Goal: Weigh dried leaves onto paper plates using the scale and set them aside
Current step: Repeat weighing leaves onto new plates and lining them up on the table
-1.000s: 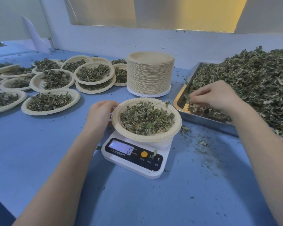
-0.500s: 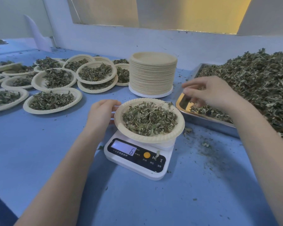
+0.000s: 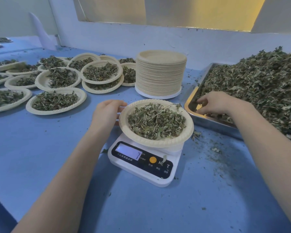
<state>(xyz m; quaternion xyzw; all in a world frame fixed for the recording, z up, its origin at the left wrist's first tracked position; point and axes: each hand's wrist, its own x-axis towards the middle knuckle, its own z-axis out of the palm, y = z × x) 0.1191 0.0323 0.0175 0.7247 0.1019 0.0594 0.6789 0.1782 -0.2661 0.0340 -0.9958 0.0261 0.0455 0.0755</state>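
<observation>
A white digital scale (image 3: 144, 163) stands on the blue table, its display showing 7. On it sits a paper plate (image 3: 158, 143) heaped with dried leaves (image 3: 156, 122). My left hand (image 3: 107, 114) lies just left of the plate, loosely curled, fingertips at its rim. My right hand (image 3: 216, 103) reaches into the near left corner of a metal tray (image 3: 208, 122), fingers bent down and pinching at the big heap of dried leaves (image 3: 259, 84).
A tall stack of empty paper plates (image 3: 160, 73) stands behind the scale. Several filled plates (image 3: 55, 100) cover the table's left side, some overlapping. Leaf crumbs (image 3: 215, 149) litter the table between scale and tray. A wall closes the back.
My right hand carried a pinch of leaves from the tray toward the plate and has gone back into the tray. The scale reading rose from 6 to 7. The left hand stayed put.
</observation>
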